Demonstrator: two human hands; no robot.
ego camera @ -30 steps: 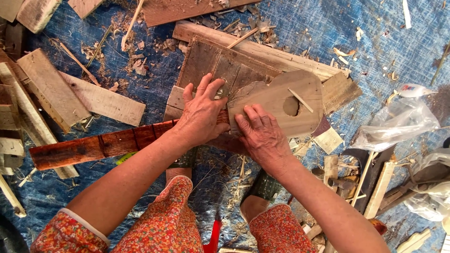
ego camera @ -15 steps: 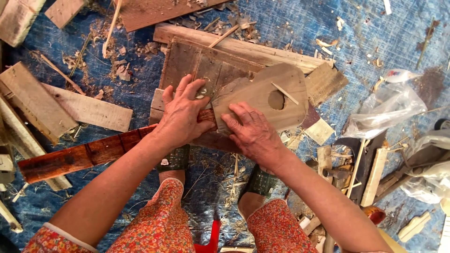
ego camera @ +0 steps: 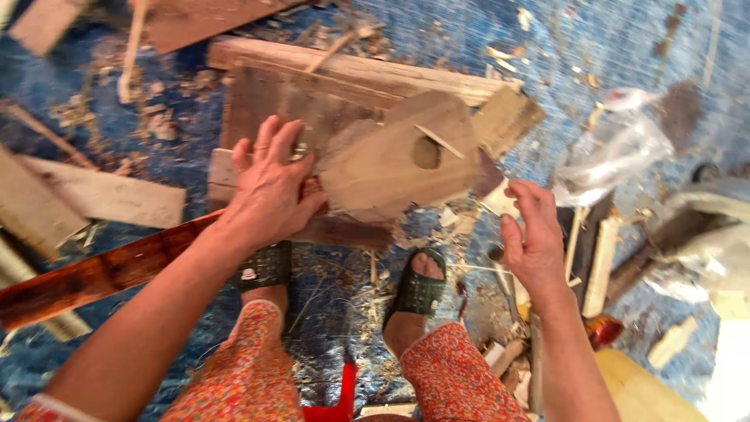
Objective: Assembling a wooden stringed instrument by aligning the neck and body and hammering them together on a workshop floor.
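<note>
Currently, left hand (ego camera: pixel 269 187): fingers spread flat, pressing on the dark plank (ego camera: pixel 273 101) just beside the pointed wooden panel (ego camera: pixel 391 164) with a round hole, which lies tilted across the stacked boards above the sandalled feet. Right hand (ego camera: pixel 535 238): lifted clear of the panel, fingers loosely curled and parted, holding nothing, above scrap sticks (ego camera: pixel 601 258); crumpled plastic bag (ego camera: pixel 617 148) on blue tarp (ego camera: pixel 609 39) nearby.
</note>
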